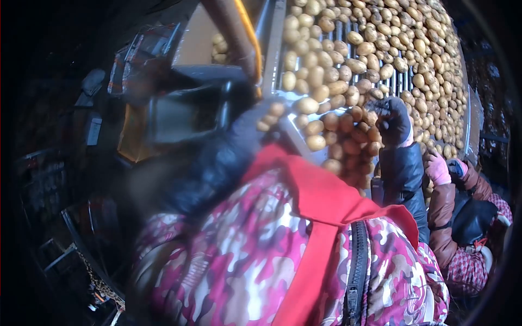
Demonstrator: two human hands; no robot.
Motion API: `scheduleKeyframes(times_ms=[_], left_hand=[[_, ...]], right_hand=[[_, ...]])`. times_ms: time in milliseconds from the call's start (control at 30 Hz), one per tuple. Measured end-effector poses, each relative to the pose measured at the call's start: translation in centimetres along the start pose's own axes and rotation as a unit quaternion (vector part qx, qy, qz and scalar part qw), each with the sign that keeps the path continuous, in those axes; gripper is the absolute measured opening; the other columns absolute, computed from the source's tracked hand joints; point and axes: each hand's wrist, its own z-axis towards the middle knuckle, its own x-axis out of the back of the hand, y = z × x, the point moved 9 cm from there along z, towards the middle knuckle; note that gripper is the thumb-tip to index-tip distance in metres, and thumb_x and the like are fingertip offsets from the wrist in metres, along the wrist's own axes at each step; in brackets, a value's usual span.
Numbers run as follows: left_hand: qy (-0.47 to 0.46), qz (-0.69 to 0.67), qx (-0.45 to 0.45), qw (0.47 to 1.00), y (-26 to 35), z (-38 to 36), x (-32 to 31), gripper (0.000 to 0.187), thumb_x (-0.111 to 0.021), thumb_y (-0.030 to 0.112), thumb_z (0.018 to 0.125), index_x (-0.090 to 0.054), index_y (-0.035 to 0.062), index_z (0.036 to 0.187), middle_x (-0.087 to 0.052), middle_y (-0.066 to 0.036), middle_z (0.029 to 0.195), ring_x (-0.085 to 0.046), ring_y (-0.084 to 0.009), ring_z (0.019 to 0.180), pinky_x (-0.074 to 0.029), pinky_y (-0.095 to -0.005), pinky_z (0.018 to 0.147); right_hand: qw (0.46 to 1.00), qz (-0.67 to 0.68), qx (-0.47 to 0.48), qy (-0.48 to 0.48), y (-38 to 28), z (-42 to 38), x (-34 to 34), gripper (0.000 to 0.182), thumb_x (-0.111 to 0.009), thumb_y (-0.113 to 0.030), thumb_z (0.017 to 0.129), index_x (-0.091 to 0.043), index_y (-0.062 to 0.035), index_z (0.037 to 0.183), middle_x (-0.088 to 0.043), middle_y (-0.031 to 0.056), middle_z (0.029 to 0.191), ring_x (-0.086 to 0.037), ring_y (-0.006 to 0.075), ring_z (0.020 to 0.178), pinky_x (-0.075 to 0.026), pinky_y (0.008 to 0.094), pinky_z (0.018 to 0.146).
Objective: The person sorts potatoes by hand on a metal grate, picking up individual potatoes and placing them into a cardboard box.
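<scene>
My right hand [396, 120], in a dark glove, is over the potatoes [356, 66] on the roller conveyor [343, 33]. Its fingers curl inward, and what they hold, if anything, cannot be made out. My left arm, in a dark shiny sleeve [217, 168], stretches across to the left side of the conveyor. Motion smears my left hand [251, 117], whose fingers do not show clearly. A few small potatoes [270, 116] appear right beside it. Darker, wet-looking potatoes [348, 142] lie in shadow at the near end of the rollers.
A metal rail [273, 49] edges the conveyor's left side. Beyond it are a brown pipe with a yellow hose [250, 35] and a box [191, 41] with some potatoes. A dark bin [185, 114] stands at left. On the right, a co-worker's pink-gloved hand [436, 167] reaches to the potatoes.
</scene>
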Motion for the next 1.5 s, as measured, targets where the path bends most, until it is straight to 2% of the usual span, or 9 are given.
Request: scheduleKeyframes(times_ms=[200,300,433,500,567,667,800,1233,1500], left_hand=[[0.016,-0.23,-0.132,0.964,2.3,2.6,17.0,0.047,-0.054,0.04,0.108,-0.059,0.0083,0.142,-0.065,-0.015,0.135,-0.069,-0.0228,0.107,-0.061,-0.034,0.082],[0.029,0.042,-0.193,0.98,6.3,3.4,26.9,0.04,-0.05,0.034,0.11,-0.06,0.0048,0.135,-0.065,-0.019,0.133,-0.07,-0.0308,0.109,-0.061,-0.0396,0.089],[-0.275,-0.081,-0.03,0.958,5.4,4.6,21.4,0.039,-0.049,0.025,0.108,-0.054,0.0002,0.138,-0.06,-0.02,0.134,-0.066,-0.0312,0.11,-0.058,-0.0408,0.096],[-0.105,0.346,-0.248,0.899,4.5,3.0,16.4,0.041,-0.049,0.023,0.107,-0.052,-0.0001,0.141,-0.059,-0.019,0.135,-0.064,-0.0294,0.111,-0.057,-0.0399,0.096],[-0.057,0.108,-0.069,0.99,-0.6,3.4,5.8,0.042,-0.048,0.023,0.108,-0.051,0.0016,0.143,-0.059,-0.016,0.138,-0.063,-0.0288,0.115,-0.056,-0.0409,0.098],[-0.197,0.259,-0.141,0.935,-4.1,5.7,-4.6,0.042,-0.044,0.028,0.111,-0.05,0.0059,0.146,-0.058,-0.014,0.141,-0.064,-0.0295,0.117,-0.056,-0.0449,0.099],[-0.207,-0.075,0.073,0.973,-6.7,7.7,-10.2,0.04,-0.049,0.037,0.109,-0.065,0.0069,0.129,-0.067,-0.008,0.125,-0.065,-0.0194,0.111,-0.055,-0.0396,0.098],[-0.141,-0.126,0.081,0.979,-4.9,6.5,-8.9,0.041,-0.051,0.041,0.11,-0.064,0.0094,0.134,-0.07,-0.009,0.125,-0.067,-0.0281,0.122,-0.056,-0.0485,0.108],[-0.202,-0.047,-0.011,0.978,-4.0,5.7,-9.0,0.042,-0.048,0.037,0.112,-0.058,0.0098,0.143,-0.067,-0.008,0.131,-0.062,-0.0225,0.127,-0.055,-0.0406,0.107]], right_hand=[[0.981,0.101,-0.089,-0.141,-0.6,-2.6,-7.8,0.028,-0.065,-0.033,0.101,-0.066,-0.0089,0.116,-0.064,0.0018,0.094,-0.051,0.0105,0.062,-0.041,0.025,0.051],[0.942,0.204,-0.148,-0.224,-1.8,-2.0,-9.9,0.026,-0.061,-0.03,0.103,-0.065,-0.007,0.114,-0.07,0.0073,0.099,-0.053,0.0108,0.065,-0.042,0.0239,0.055],[0.932,0.28,-0.195,-0.124,0.3,-1.8,-8.0,0.022,-0.055,-0.022,0.106,-0.063,-0.0027,0.114,-0.076,0.0129,0.107,-0.058,0.0107,0.071,-0.042,0.0216,0.059],[0.899,0.342,-0.232,-0.146,-2.0,-2.1,-8.9,0.039,-0.061,-0.036,0.098,-0.071,0.001,0.1,-0.074,0.0137,0.095,-0.068,0.0194,0.08,-0.05,0.0324,0.068],[0.924,0.3,-0.202,-0.124,-2.1,-2.1,-8.9,0.036,-0.06,-0.034,0.098,-0.072,-0.0008,0.104,-0.073,0.012,0.097,-0.067,0.0179,0.078,-0.049,0.0305,0.065],[0.97,0.11,-0.173,-0.13,-4.3,-2.1,-9.0,0.031,-0.063,-0.028,0.099,-0.073,-0.0021,0.112,-0.073,0.0101,0.097,-0.07,0.0174,0.083,-0.054,0.0307,0.069],[0.965,0.015,-0.208,-0.158,-5.9,-3.6,-10.5,0.045,-0.074,-0.004,0.092,-0.066,-0.0096,0.136,-0.073,0.011,0.117,-0.072,0.0148,0.097,-0.06,0.0297,0.077],[0.979,0.021,-0.173,-0.104,-5.2,-3.8,-8.7,0.045,-0.069,-0.009,0.099,-0.059,-0.0035,0.143,-0.067,0.0092,0.125,-0.07,0.0158,0.097,-0.059,0.0313,0.083],[0.956,-0.24,0.156,-0.062,-11.9,-3.0,-11.5,0.04,-0.079,-0.01,0.089,-0.068,-0.0068,0.128,-0.066,0.0156,0.127,-0.071,0.031,0.109,-0.058,0.0398,0.092]])
